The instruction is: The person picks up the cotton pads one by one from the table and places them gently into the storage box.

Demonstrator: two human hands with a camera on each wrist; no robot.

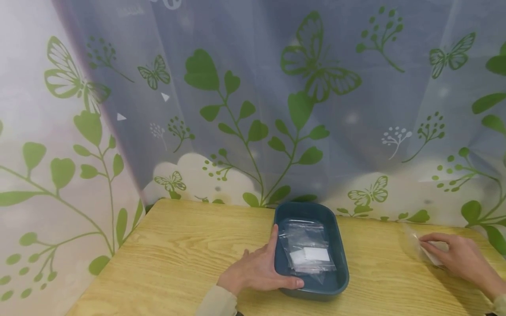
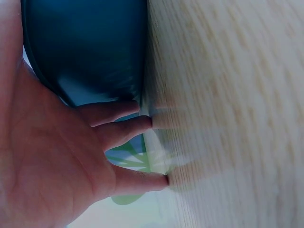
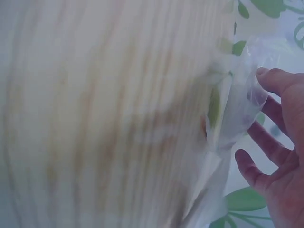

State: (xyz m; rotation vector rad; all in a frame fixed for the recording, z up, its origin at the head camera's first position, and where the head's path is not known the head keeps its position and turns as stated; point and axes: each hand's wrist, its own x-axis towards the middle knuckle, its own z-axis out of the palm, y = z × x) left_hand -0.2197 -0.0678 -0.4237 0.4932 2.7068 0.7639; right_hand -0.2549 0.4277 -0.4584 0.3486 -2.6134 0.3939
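Observation:
A dark blue plastic bin (image 1: 343,263) stands on the wooden table, with several clear zip bags (image 1: 306,240) inside that have white pieces in them. My left hand (image 1: 258,268) rests against the bin's left side, thumb over the near rim and index finger up along the left rim. In the left wrist view its other fingers (image 2: 128,133) are straight and spread, tips right at the tabletop. Off to the right, my right hand (image 1: 460,256) pinches a clear plastic bag (image 3: 244,102) between thumb and fingers, with something white in its lower part.
The wood-grain table (image 1: 189,245) meets a curtain (image 1: 245,131) printed with green leaves and butterflies along its back edge. A paler curtain (image 1: 63,184) hangs at the left side. The bin's far end sits close to the back curtain.

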